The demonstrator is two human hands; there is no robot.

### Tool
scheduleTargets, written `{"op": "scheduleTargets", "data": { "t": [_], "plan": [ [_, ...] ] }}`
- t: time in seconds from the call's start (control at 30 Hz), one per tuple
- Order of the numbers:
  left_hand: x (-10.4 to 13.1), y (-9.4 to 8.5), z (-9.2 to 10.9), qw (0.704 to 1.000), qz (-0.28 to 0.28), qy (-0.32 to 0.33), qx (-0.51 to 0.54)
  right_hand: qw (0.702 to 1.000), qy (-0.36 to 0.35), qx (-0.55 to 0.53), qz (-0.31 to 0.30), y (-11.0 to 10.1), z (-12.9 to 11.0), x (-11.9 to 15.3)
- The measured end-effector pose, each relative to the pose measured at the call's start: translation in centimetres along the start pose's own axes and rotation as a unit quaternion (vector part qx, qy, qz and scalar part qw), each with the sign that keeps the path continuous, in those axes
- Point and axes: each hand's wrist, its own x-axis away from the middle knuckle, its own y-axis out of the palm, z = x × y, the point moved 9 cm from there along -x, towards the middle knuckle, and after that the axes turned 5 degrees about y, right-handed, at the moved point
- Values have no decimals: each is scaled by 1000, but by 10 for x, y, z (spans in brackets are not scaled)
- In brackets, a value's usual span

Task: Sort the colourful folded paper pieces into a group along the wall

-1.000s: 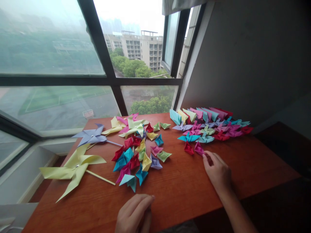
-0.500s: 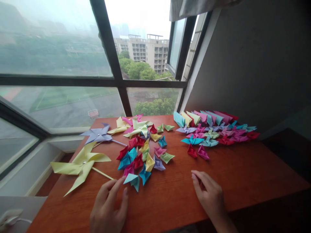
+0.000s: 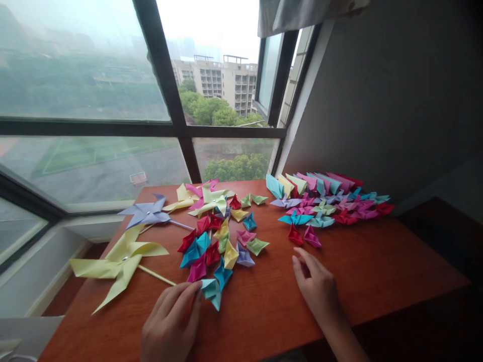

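My left hand pinches the left corner of a light teal paper boat at the near side of a pile of folded boats. A blue boat and a magenta boat lie just beyond it. My right hand rests at the table's near right with fingers curled and thumb close to the index finger; nothing shows in it. Past its fingertips sit a red boat and a magenta-pink boat.
Paper pinwheels, one yellow and one lavender, lie on the left of the wooden table. Rows of folded paper cranes stand at the back right. A window frame rises behind.
My left hand has closed its fingers on the light teal boat, which has turned and shifted slightly. My right hand has moved a little forward. The view has shifted slightly.
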Motion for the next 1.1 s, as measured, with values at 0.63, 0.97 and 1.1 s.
{"op": "scheduleTargets", "data": {
  "t": [0.63,0.97,1.1],
  "plan": [
    [1,-5,-5,999,15,-32,36,999,3,52,-8,18,36,-23],
    [1,-6,-6,998,26,-41,44,999,12,49,19,8,29,-20],
    [2,-4,-11,997,21,-52,46,998,20,46,34,-1,27,-18]
  ]
}}
